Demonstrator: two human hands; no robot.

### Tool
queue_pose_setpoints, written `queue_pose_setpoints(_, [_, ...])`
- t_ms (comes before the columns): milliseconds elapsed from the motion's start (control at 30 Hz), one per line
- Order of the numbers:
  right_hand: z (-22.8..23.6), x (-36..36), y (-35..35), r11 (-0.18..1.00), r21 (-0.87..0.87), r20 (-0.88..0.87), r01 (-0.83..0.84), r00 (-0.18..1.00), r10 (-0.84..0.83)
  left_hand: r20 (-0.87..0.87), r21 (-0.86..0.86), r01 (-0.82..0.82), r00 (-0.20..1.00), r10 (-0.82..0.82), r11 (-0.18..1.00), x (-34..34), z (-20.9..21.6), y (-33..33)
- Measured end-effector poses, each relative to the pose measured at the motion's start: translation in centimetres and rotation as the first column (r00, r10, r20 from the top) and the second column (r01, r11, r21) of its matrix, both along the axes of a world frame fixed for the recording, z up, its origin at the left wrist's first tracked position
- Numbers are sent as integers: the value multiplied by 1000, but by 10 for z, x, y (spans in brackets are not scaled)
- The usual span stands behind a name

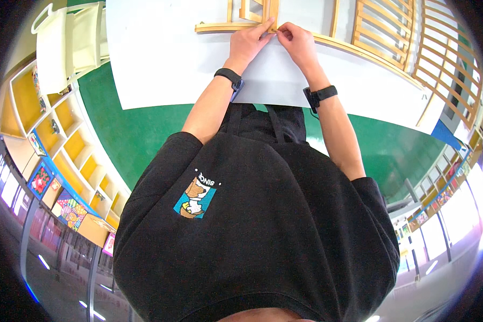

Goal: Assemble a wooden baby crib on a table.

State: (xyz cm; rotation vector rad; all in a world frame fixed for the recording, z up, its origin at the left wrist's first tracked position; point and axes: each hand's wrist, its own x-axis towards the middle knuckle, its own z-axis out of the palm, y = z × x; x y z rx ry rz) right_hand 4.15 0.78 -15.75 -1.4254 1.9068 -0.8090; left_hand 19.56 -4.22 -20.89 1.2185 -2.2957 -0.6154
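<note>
A light wooden frame (218, 27) of rails and crosspieces lies on the white tabletop at the upper middle. My left hand (245, 47) grips its front rail, index finger stretched over the wood and thumb on the near side, close to the joint with an upright crosspiece (274, 12). Just right of that joint, my right hand (297, 44) is closed in a pinch. Its fingertips meet at the rail around a small dark spot; what they hold is too small to name. Both wrists carry black straps with small devices.
Slatted wooden panels (383, 27) lie at the upper right, one curved slatted piece (449, 59) reaching the table's right side. A cream fabric item with a looped handle (64, 45) stands at the upper left. Yellow-backed shelves (64, 129) line the left, beside a green floor (120, 139).
</note>
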Motion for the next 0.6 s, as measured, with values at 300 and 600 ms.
queue_pose_setpoints(300, [4, 4, -7, 987, -18, -204, -158, 967, 151, -45, 38, -3, 999, 4, 999, 1, -5, 3])
queue_pose_setpoints(600, [13, 25, -30, 921, 293, -490, -256, 787, 375, -77, 121, 1, 997, 8, 993, 6, -7, 10])
